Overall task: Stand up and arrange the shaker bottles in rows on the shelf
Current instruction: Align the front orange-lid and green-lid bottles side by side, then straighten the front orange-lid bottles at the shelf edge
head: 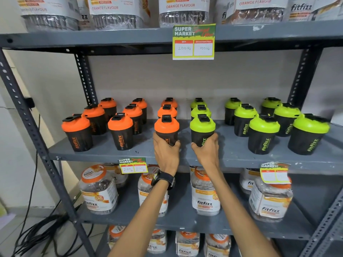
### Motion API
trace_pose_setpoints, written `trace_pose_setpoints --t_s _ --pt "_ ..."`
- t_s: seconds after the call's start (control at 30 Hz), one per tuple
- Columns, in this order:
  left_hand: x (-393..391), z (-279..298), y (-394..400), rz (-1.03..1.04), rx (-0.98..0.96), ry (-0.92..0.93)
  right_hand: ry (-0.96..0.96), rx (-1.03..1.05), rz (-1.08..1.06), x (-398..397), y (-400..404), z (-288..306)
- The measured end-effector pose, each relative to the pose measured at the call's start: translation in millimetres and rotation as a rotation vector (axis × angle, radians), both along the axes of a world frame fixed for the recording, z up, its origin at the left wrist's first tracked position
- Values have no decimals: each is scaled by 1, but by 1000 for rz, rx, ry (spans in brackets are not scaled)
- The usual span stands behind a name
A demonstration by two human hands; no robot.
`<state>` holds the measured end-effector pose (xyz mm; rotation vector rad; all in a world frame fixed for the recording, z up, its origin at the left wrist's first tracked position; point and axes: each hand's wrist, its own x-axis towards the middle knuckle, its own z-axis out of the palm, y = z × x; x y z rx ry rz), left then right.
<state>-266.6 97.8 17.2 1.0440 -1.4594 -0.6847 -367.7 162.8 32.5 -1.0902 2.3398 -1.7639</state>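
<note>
Black shaker bottles stand upright in rows running front to back on the grey middle shelf (104, 154). Orange-lidded ones fill the left half, green-lidded ones the right half. My left hand (166, 154) is wrapped around the front orange-lidded shaker (166, 127) of the middle row. My right hand (207, 153) grips the front green-lidded shaker (202, 127) beside it. Both held bottles stand upright near the shelf's front edge, each with two more bottles lined up behind it. A black watch sits on my left wrist.
Clear jars with orange lids (99, 191) fill the shelves below, and larger jars (118, 13) sit on the top shelf. Price tags (194, 42) hang from the shelf edges. Perforated steel uprights (27, 125) frame the rack. Black cables (37, 232) lie on the floor at left.
</note>
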Motion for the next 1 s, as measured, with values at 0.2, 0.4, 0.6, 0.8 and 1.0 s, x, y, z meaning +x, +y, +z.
trace_pose_setpoints --t_s 0.2,0.4,0.6,0.8,1.0 --pt "0 -3 -2 -8 -5 -12 -25 -3 8 0 -1 -3" --pt "20 -9 16 -89 6 -72 44 -94 -21 22 23 -13" --pt "92 -24 44 84 -206 6 228 -482 -51 86 44 -34" --pt "169 -13 -16 263 -296 62 233 -433 159 155 -2 -25" --pt "223 -1 -90 357 -209 74 179 -206 164 216 -79 -11"
